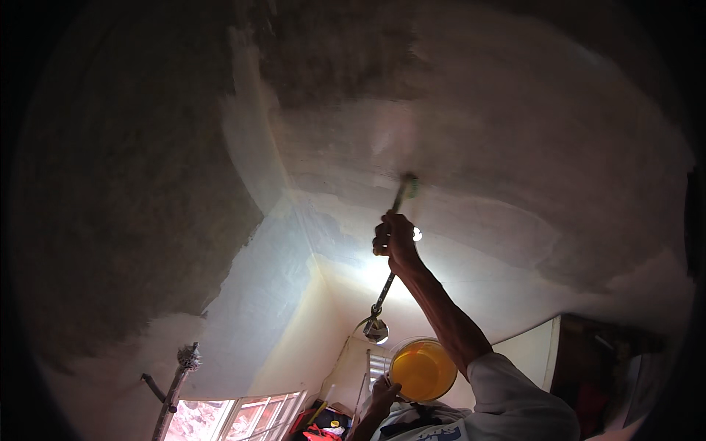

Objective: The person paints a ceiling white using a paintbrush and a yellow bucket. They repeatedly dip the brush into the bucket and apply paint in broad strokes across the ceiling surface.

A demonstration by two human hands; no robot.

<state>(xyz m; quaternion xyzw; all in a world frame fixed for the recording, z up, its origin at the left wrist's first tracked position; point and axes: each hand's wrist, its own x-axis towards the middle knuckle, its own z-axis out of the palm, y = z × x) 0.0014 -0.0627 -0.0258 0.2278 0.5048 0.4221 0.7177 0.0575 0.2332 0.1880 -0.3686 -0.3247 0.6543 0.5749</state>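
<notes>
My right hand (pixel 396 239) is raised overhead, its fingers closed round the handle of a brush (pixel 401 197). The brush's greenish head is smeared and lies against or close to the ceiling (pixel 471 154), which is patchy with dark and pale areas. Lower down, my left hand (pixel 384 393) grips the side of a round bucket (pixel 454 367). Yellow-orange liquid (pixel 421 371) shows inside it. Bristle detail on the brush is too blurred to tell.
A dark rod (pixel 386 288) with a round fitting (pixel 376 331) shows below my right hand. At lower left, a metal pole (pixel 175 389) stands near a bright window (pixel 232 417). Dark shelving (pixel 603 367) is at right, with red and black items (pixel 323 426) beside the window.
</notes>
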